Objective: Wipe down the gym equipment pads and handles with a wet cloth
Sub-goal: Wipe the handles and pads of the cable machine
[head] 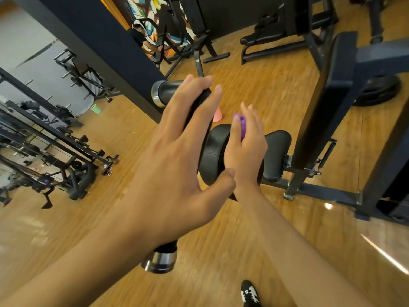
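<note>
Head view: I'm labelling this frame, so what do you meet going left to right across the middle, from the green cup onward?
Green cup → left hand on the black handle → right hand with the purple cloth → black seat pad → weight plate.

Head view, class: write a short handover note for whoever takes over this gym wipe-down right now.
Left hand: fingers spread, draped over the black handle bar, not clamped.
Right hand: shut on the purple cloth, pressed against the round black pad.
Second pad sits just beyond, on the same frame.
Done: cannot tell which surfaces are already wiped.
Left: finish the round pad, then the second pad and the handle bar with its chrome ends.
</note>
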{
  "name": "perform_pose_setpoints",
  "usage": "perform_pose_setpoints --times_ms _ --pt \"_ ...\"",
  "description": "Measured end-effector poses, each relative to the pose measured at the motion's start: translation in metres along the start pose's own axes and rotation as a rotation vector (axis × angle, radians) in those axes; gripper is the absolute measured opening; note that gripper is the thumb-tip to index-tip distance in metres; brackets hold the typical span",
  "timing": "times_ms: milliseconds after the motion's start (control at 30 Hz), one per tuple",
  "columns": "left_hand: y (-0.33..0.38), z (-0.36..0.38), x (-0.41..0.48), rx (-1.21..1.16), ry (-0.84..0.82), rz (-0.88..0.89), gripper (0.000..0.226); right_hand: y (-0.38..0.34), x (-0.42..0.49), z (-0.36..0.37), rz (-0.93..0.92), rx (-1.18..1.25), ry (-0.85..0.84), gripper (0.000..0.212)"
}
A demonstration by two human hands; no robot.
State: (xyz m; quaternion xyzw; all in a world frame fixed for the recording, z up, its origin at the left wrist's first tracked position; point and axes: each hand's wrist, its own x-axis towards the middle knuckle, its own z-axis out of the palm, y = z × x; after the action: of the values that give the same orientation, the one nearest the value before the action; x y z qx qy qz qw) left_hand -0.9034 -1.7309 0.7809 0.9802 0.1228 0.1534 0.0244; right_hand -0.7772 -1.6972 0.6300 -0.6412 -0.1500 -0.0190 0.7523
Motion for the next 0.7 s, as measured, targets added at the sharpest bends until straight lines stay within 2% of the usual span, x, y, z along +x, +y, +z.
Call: perform_pose_setpoints --times_ms 100,200,267,400,500,567,633,667,700 --pt "0.002 0.001 0.003 -0.016 0.003 -0.007 0.089 -0.001 -0.014 -0.002 -0.033 -0.012 0.04 0.039" --pt "0.004 0.0 0.001 -0.042 0.017 -0.013 0.086 0.01 -0.083 -0.015 -0.149 0.038 -0.082 0.046" --pt "0.005 0.001 0.001 -0.035 0.019 -0.011 0.086 0.014 -0.081 -0.016 -0.224 -0.027 -0.118 0.046" --pt "0.004 0.004 0.008 -0.029 0.0 0.001 0.09 -0.008 0.012 0.0 -0.063 -0.132 -0.055 0.037" --pt "0.004 0.007 0.013 -0.036 0.026 0.005 0.087 -0.012 0.003 0.0 -0.059 -0.115 0.011 0.038" --pt "0.004 0.007 0.012 -0.043 0.039 0.0 0.084 -0.001 -0.054 -0.009 -0.128 -0.031 -0.009 0.047" --pt "0.004 0.005 0.009 -0.044 0.038 -0.003 0.083 0.008 -0.098 -0.016 -0.167 0.007 -0.095 0.074" --pt "0.004 0.004 0.008 -0.04 0.034 0.0 0.084 0.012 -0.098 -0.016 -0.197 -0.016 -0.111 0.077" --pt "0.004 0.004 0.006 -0.04 0.025 -0.001 0.084 0.014 -0.086 -0.013 -0.209 -0.034 -0.097 0.068"
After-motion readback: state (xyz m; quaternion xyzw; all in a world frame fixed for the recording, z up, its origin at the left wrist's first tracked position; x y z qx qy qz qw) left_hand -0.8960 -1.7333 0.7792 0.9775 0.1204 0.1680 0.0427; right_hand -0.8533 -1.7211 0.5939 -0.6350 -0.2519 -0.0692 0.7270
